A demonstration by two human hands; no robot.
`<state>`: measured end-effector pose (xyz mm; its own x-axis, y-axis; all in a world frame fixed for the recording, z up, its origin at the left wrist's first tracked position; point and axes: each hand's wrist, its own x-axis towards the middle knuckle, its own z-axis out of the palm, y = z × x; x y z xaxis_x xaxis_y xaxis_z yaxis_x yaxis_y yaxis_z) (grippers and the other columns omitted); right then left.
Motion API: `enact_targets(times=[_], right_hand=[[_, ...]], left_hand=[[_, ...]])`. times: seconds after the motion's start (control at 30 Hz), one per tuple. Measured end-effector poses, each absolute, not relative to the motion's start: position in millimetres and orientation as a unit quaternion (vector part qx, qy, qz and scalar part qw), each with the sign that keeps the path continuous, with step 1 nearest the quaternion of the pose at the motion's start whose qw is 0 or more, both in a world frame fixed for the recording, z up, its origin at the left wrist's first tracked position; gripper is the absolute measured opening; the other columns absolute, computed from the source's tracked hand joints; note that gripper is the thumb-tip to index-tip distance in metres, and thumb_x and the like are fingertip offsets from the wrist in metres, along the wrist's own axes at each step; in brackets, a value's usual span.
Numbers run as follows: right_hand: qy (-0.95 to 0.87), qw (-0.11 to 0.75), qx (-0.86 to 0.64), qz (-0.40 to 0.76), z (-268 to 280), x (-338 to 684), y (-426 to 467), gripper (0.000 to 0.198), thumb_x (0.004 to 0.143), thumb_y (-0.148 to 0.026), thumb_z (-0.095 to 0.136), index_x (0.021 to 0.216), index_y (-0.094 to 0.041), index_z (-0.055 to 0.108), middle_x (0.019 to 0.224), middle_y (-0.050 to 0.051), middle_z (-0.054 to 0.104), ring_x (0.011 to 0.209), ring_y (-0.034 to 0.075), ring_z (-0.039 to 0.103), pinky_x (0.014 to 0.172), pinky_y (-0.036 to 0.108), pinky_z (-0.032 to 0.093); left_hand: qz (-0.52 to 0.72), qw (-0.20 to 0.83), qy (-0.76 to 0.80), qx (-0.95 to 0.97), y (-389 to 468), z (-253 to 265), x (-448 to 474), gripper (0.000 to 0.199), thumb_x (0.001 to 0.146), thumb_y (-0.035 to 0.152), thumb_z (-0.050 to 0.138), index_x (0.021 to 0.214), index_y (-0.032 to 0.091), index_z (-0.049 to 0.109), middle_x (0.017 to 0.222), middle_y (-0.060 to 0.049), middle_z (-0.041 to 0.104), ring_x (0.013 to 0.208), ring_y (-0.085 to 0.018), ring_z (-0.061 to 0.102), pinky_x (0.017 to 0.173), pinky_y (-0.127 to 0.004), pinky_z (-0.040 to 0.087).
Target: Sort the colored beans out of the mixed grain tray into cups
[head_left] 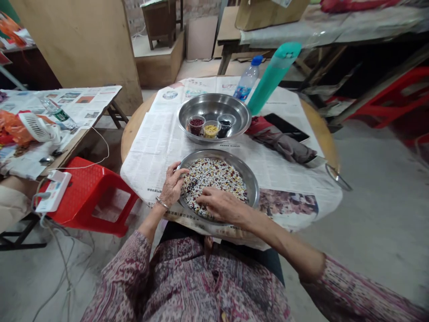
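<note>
Head view. Locate mixed grains and beans (pixel 216 176) inside near steel basin (pixel 253 179), on newspaper-covered desk (pixel 321 134). Note left hand (pixel 172 183) half-curled at basin's left rim; cannot tell from this angle any firm grip. Note right hand (pixel 217 203) with fingers bunched down at the mix; cannot tell any piece held, fingertips being hidden. Expect, by judgement, light, hard, smooth pieces, prone to rolling; pinch singly between thumb and index fingertip. Steady basin by rim. Labels: blue label (pixel 241 92) on water bottle (pixel 248 79), brand illegible; Chinese characters on newspaper (pixel 154 147), too small to read reliably.
</note>
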<state>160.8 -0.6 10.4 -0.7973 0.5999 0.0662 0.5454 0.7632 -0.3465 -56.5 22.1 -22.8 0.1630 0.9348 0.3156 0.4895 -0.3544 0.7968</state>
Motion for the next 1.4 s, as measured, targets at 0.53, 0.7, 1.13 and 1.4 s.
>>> enact_targets(times=[0.53,0.7,1.13,1.4], right_hand=[[-0.876,0.12,-0.414,0.218,11.1,143.4,15.4,0.02,0.081,-0.004,0.051,0.083,-0.018,0.065,0.085,0.004,0.064,0.08,0.015,0.057,0.076,0.026,0.04],[-0.892,0.06,-0.385,0.227,14.6,176.1,-5.0,0.019,0.08,-0.005,0.052,0.073,-0.019,0.062,0.078,0.002,0.062,0.073,0.014,0.053,0.068,0.025,0.036],[-0.831,0.15,-0.53,0.07,5.2,188.5,24.4,0.025,0.088,-0.02,0.051,0.107,-0.019,0.066,0.104,0.01,0.066,0.096,0.023,0.06,0.086,0.033,0.045],[-0.849,0.127,-0.486,0.161,4.9,143.8,33.1,0.02,0.078,-0.009,0.051,0.087,-0.017,0.067,0.089,0.008,0.062,0.082,0.018,0.055,0.076,0.029,0.041]], left_hand=[[0.409,0.261,0.498,0.719,23.1,-24.6,-57.6,0.03,0.089,0.012,0.043,0.111,0.02,0.063,0.14,-0.008,0.041,0.138,-0.022,0.036,0.121,-0.042,0.027],[0.408,0.257,0.499,0.72,22.6,-24.8,-57.1,0.03,0.09,0.013,0.043,0.11,0.021,0.062,0.14,-0.008,0.041,0.138,-0.022,0.037,0.121,-0.043,0.028],[0.413,0.264,0.498,0.716,22.0,-22.8,-56.6,0.03,0.088,0.012,0.043,0.109,0.021,0.063,0.139,-0.007,0.041,0.137,-0.021,0.037,0.12,-0.041,0.029],[0.419,0.267,0.492,0.715,22.6,-24.0,-56.7,0.03,0.088,0.011,0.044,0.109,0.022,0.063,0.139,-0.007,0.041,0.137,-0.021,0.036,0.121,-0.043,0.028]])
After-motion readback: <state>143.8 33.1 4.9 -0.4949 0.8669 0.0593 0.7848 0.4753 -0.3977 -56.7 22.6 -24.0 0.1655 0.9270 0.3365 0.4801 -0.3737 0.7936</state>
